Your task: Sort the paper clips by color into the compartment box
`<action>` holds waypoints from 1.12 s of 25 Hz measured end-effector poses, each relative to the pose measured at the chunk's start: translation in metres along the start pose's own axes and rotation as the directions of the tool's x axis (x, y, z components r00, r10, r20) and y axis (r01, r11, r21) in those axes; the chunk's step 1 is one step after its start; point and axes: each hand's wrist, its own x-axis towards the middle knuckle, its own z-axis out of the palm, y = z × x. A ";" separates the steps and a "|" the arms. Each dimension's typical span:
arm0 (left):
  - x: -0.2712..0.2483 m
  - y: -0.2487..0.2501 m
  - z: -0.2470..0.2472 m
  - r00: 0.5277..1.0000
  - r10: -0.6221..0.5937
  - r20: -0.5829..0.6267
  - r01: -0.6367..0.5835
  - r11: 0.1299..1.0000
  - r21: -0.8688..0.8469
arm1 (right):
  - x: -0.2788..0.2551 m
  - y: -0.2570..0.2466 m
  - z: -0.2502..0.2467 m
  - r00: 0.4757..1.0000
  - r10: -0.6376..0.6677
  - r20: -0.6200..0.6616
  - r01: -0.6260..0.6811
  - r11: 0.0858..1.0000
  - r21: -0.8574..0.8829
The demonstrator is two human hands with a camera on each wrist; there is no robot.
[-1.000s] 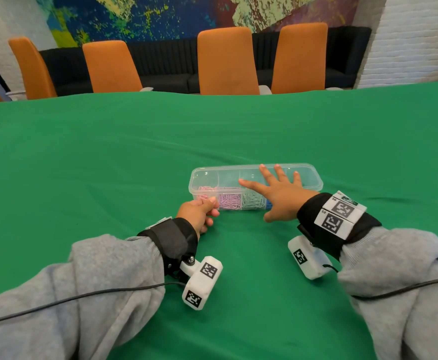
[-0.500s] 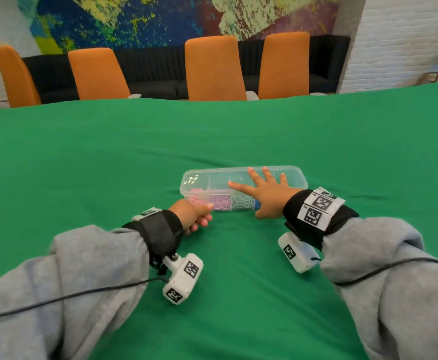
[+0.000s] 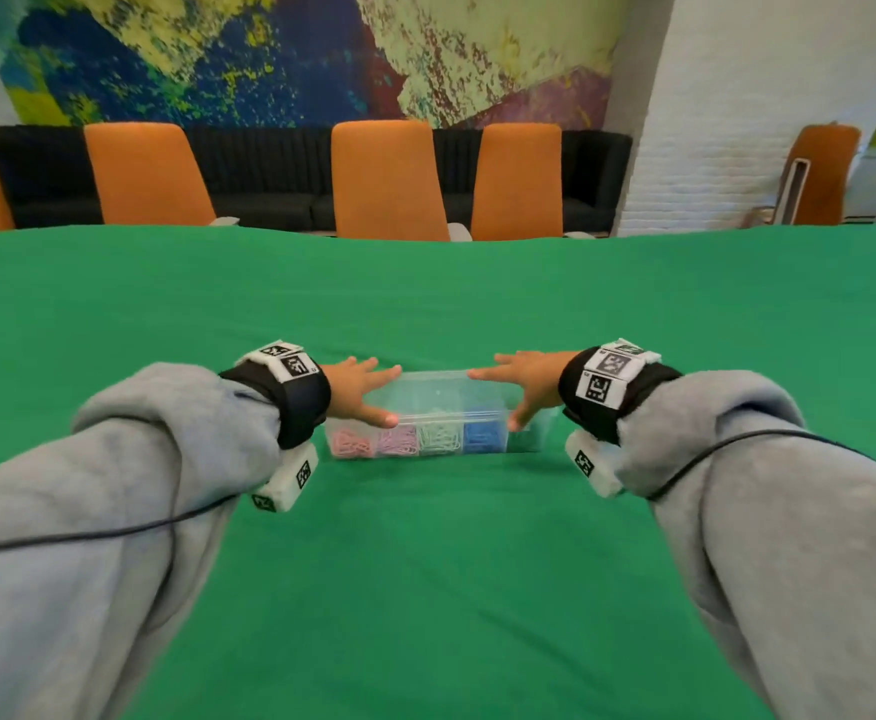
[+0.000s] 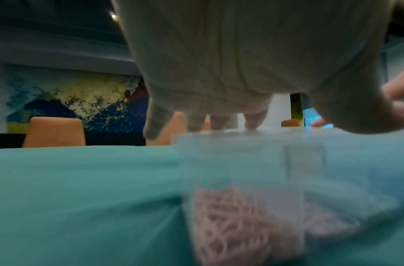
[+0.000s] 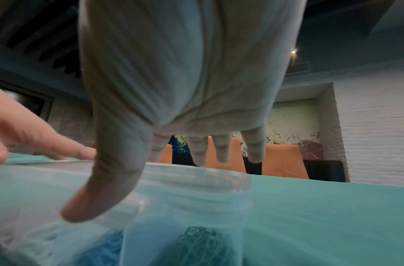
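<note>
A clear compartment box with its lid down sits on the green cloth. Its front row holds sorted paper clips: pink, lilac, pale green, blue and teal. My left hand lies flat on the lid's left end, fingers straight, thumb on the front rim. My right hand lies the same way on the right end. The left wrist view shows the box and pink clips blurred. In the right wrist view my thumb rests on the lid.
The green tablecloth spreads wide around the box. Several orange chairs and a black sofa line the table's far edge. Cables run along both grey sleeves.
My left hand has left the box's front left corner, uncurled and spread on the lid. The right hand slid from the lid's middle to its right end. The head view tilted up.
</note>
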 end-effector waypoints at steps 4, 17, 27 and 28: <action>0.007 0.002 0.020 1.000 0.020 -0.021 -0.021 0.999 -0.041 | 0.010 0.004 -0.002 0.997 -0.021 0.070 0.020 1.000 0.018; 0.013 -0.003 0.033 0.993 0.024 -0.119 -0.031 0.998 -0.054 | 0.018 -0.002 0.025 0.997 0.006 -0.075 -0.020 0.981 -0.191; 0.008 0.002 0.030 0.998 -0.004 -0.068 0.001 0.998 -0.055 | 0.015 -0.010 0.036 0.994 0.058 -0.096 -0.062 0.997 -0.038; 0.007 0.001 0.029 0.999 -0.013 -0.045 0.011 0.999 -0.049 | 0.014 -0.009 0.036 0.995 0.053 -0.085 -0.056 0.998 -0.031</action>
